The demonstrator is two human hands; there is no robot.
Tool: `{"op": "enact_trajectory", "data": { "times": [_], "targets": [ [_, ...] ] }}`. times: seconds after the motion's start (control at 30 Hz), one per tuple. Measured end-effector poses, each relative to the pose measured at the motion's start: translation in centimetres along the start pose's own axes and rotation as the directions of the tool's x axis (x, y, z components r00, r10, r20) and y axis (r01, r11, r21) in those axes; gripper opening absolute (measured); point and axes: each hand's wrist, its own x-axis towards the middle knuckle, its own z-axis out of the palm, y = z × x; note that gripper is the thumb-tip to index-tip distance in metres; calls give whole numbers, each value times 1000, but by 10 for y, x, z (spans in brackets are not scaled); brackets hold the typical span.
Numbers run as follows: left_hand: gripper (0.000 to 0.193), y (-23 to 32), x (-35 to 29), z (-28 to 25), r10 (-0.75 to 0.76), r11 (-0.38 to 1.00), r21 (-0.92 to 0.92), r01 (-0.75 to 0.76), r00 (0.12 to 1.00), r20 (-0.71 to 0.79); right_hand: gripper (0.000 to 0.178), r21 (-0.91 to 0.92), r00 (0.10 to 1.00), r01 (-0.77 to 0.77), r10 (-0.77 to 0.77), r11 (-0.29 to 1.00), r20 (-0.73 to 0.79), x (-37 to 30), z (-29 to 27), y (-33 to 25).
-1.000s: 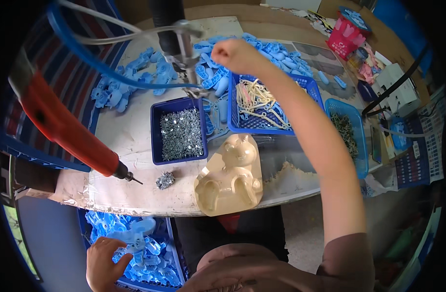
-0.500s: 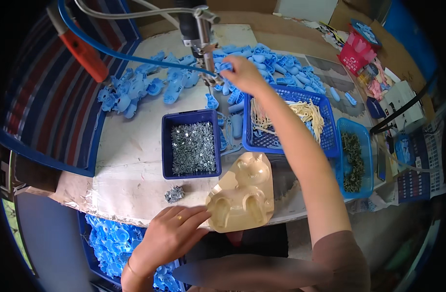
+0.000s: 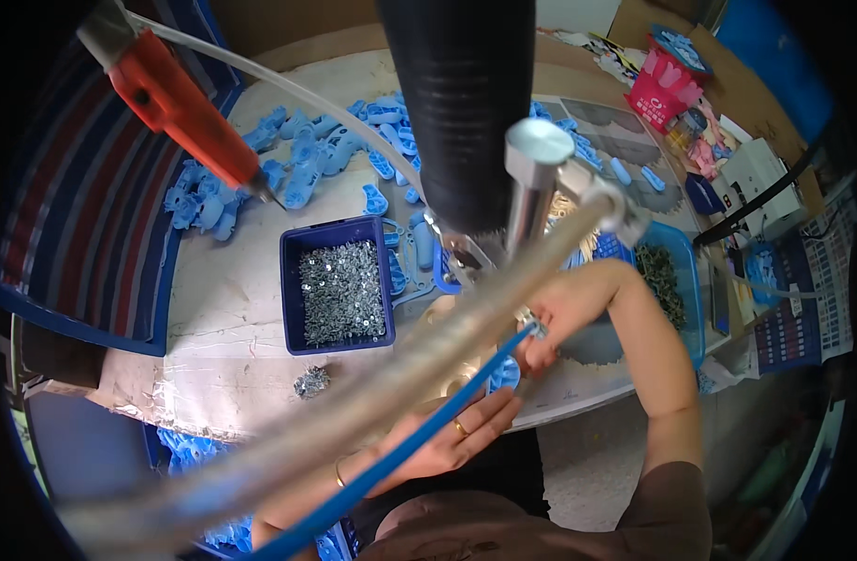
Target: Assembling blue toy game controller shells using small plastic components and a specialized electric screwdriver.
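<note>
1 blue plastic moulding (image 3: 505,374): 5 o'clock from view centre, at the tan moulded tray (image 3: 459,372). 1 left hand (image 3: 456,438): 6 o'clock, fingers extended alongside the moulding; grip cannot be told. 1 right hand (image 3: 557,323): 4 o'clock, fingers bent beside it, partly behind the blue hose (image 3: 400,456); grip likewise. 1 navy bin (image 3: 291,290), small silver fasteners (image 3: 342,292) inside: 9 o'clock.

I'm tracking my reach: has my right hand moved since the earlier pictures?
Yes. Your right hand came toward you, from beyond the navy tub to its right side.
</note>
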Motion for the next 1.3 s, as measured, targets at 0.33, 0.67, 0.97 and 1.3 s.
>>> {"op": "enact_trajectory", "data": {
  "times": [0.33,0.67,0.97,1.3],
  "targets": [
    [42,21,-19,-21,-274,937,-240,253,960,-59,22,-839,687,-220,-532,497,-495,164,-130,-50],
    [39,17,-53,-35,-424,874,-277,399,905,-36,26,-616,796,54,-406,786,-449,127,-138,-63],
    [39,15,-63,-35,-490,835,-306,457,871,-34,23,-173,754,349,-386,921,-532,94,-116,-49],
    [37,19,-64,-41,-501,837,-247,488,865,9,19,-434,151,228,-472,872,-869,72,-187,-22]
  ]
}}
